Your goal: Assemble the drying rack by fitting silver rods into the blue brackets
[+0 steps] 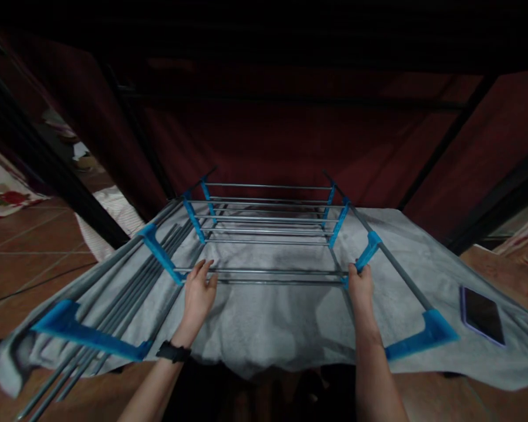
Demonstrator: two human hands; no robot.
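A rack frame of grey metal tubes and blue plastic brackets lies on a grey cloth [264,316]. My left hand [199,294], with a dark watch on the wrist, has its fingers apart at the left end of the nearest pair of crossbars [264,271], beside a left blue bracket [162,255]. Whether its fingertips touch the bar is hard to tell. My right hand [361,287] is closed round the lower end of a right blue bracket [368,251], where the crossbars meet it. Its fingers partly hide that joint.
Several loose metal tubes [134,293] lie along the left side, past the cloth's edge. A phone [482,315] rests on the cloth at the right. Dark red fabric [255,140] hangs behind the rack between dark posts. Tiled floor [35,258] shows at the left.
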